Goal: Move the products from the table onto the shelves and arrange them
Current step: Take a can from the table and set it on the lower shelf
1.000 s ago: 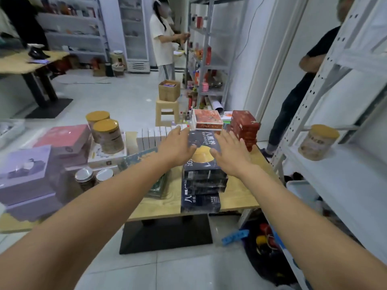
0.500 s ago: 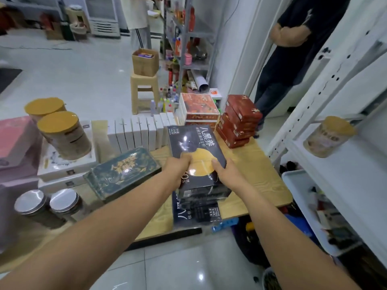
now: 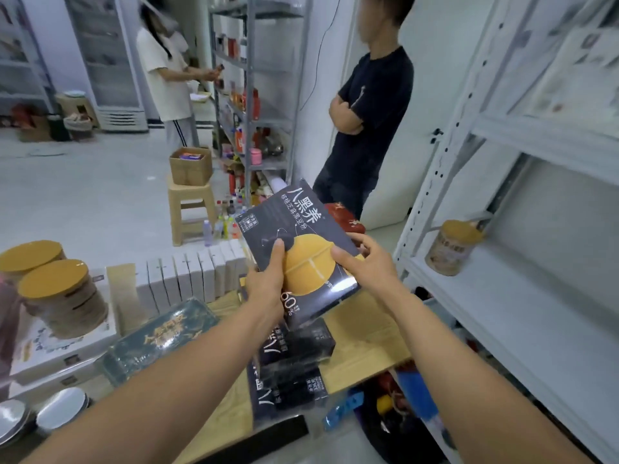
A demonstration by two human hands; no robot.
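- One black box (image 3: 303, 229) with a gold disc printed on its face is held in the air above the table (image 3: 365, 336), just over the pile it matches.
- Two hands hold it. The left hand (image 3: 268, 283) clasps the left long edge, thumb on the printed face. The right hand (image 3: 366, 262) grips the right long edge, thumb on top near the gold disc.
- The box's long axis runs from the person's body away and slightly to the left. Its printed face is turned up toward the camera, with the large white title at the far end.
- At least two more black boxes (image 3: 298, 346) lie stacked on the table below; the exact number cannot be told.
- There are three gold-lidded tins: two (image 3: 60, 296) at the table's left and one (image 3: 452, 249) alone on the white shelf (image 3: 522, 329) to the right.
- Two silver-lidded cans (image 3: 60, 410) sit at the table's near left corner.
- A row of about eight slim white boxes (image 3: 194, 276) stands upright on edge, and one green box (image 3: 160, 333) lies flat in front of it.
- Red boxes (image 3: 345, 216) show behind the held box.
- Two other people stand farther back.
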